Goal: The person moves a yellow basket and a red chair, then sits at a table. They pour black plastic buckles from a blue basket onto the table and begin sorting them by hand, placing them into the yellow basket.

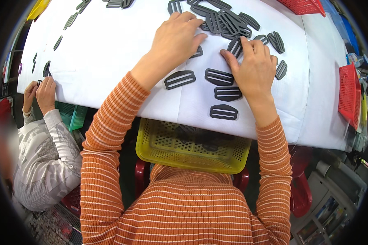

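Note:
Many black plastic slide buckles lie on the white-covered table, with a heap of them [229,22] at the far middle. My left hand [176,38] reaches to the heap's left side, thumb and fingers apart; its fingertips are partly hidden. A slide buckle [198,52] lies just below its thumb. My right hand [255,67] has its thumb and index finger on either side of a tilted slide buckle [234,47] at the heap's near edge. Nearer to me, three buckles form a rough column, including the lowest buckle [223,112]. Left of them rests a single buckle [180,79].
Below the table edge, a yellow perforated basket [192,157] sits at my lap with dark pieces inside. Red baskets [348,96] stand at the right and far right. At the left, another person's hands [41,92] handle a black piece beside a green basket [79,118].

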Available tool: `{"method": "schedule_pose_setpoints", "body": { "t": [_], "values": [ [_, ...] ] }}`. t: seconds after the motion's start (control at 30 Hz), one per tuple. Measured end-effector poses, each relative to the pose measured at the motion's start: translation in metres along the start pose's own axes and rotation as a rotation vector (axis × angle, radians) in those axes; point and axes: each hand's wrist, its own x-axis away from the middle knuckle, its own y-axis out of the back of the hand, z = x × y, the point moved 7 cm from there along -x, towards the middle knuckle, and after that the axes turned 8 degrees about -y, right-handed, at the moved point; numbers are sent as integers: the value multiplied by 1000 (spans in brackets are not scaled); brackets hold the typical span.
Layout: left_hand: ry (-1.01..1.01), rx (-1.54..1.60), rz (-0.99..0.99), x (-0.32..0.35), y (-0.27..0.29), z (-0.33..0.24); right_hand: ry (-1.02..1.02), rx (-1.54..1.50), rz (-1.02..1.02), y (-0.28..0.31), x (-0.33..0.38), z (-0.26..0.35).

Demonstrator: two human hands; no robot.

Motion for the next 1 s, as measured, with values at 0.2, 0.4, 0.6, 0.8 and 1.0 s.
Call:
{"method": "schedule_pose_setpoints", "body": {
  "t": [0.2,0.4,0.6,0.8,1.0],
  "values": [
    [-48,-39,10,-10,-22,7,108,-21,-33,19,15,-10],
    [-106,-62,-78,-8,-11,-2,-126,-388,319,35,20,-33],
    [-105,-25,-96,-8,-7,-12,31,-369,-16,10,-29,1],
    [-260,-134,-99,1,4,-23,236,-87,-141,3,-19,18],
    [165,309,-1,15,14,10,-181,-696,17,22,-5,-14]
  ]
}}
